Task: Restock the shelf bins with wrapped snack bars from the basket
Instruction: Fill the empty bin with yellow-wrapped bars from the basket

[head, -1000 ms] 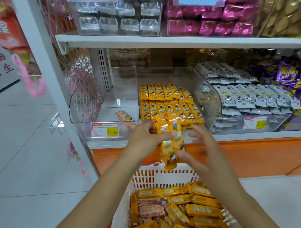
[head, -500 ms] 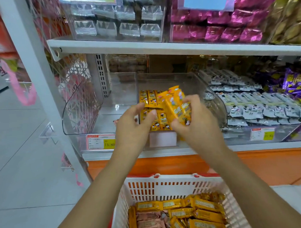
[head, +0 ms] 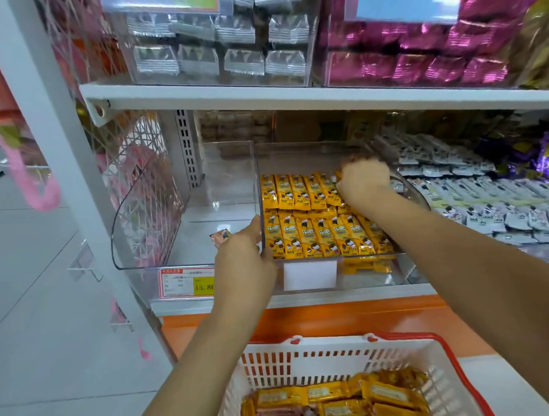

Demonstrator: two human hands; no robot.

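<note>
The left bin [head: 199, 241] is nearly bare, with 1 pinkish bar [head: 219, 236] lying near its front. The left hand [head: 244, 261] grasps the near left corner of the middle bin [head: 305, 157]. In that bin yellow snack bars [head: 314, 219] lie in 2 tidy rows, each printed with a cartoon face. The right hand [head: 364, 178] is curled over the far right of the back row; I cannot tell whether it holds a bar. More fill the near basket [head: 303, 356]. They look light, with slick, crinkly wrappers and probably a brittle inside, so they are best pinched by the long sides, a few stacked flat.
</note>
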